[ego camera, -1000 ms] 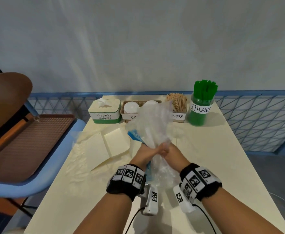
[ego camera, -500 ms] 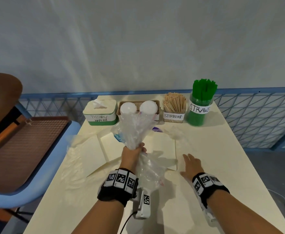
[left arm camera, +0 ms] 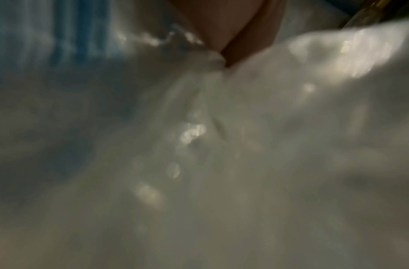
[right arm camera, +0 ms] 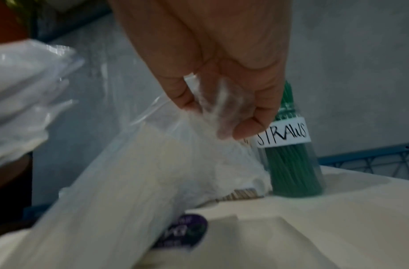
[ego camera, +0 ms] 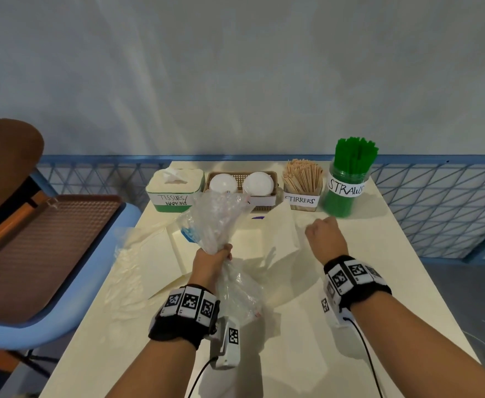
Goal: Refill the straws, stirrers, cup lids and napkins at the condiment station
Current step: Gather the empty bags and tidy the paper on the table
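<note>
While the cream table [ego camera: 379, 282] carries the station row along its far edge, left hand [ego camera: 209, 264] is fisted round a bunch of crinkly clear plastic bags [ego camera: 218, 222], long axis upright, flaring toward the lid basket [ego camera: 273, 179]. Right hand [ego camera: 326, 238] pinches a thin clear wrapper [right arm camera: 212, 102] just before the green, upright straws jar [ego camera: 347, 182]. Wooden stirrers [ego camera: 303, 176] fan upward.

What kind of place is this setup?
Likely a mock café condiment station on a plain table: hand-labelled straws jar, stirrers box, tissues/napkins box and a basket of cup lids lined along the wall. A chair stands beside it.
</note>
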